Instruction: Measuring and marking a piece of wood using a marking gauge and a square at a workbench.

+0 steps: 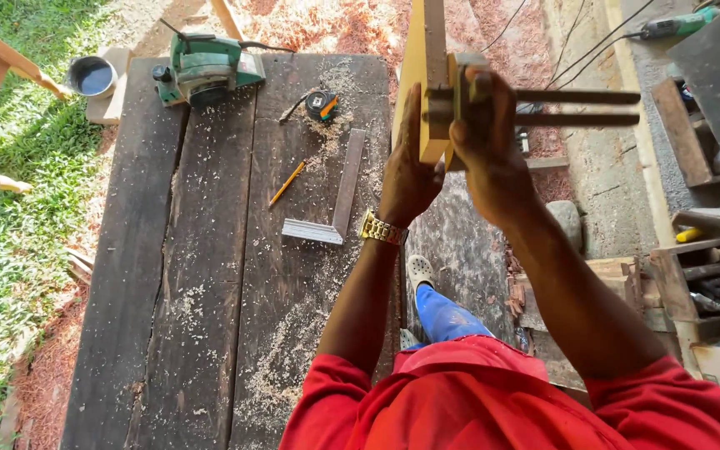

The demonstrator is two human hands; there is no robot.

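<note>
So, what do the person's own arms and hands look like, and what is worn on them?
Both arms are bare from above the elbow down, with short bright red sleeves at the top. The left hand has a gold-coloured metal wristwatch at the wrist. The right hand shows no glove, ring or band.

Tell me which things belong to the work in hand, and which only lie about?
In hand:
- yellow wooden board, held by left hand
- marking gauge, held by right hand

Lying about:
- electric planer
- tape measure
- pencil
- try square
- workbench
- dark cup
</note>
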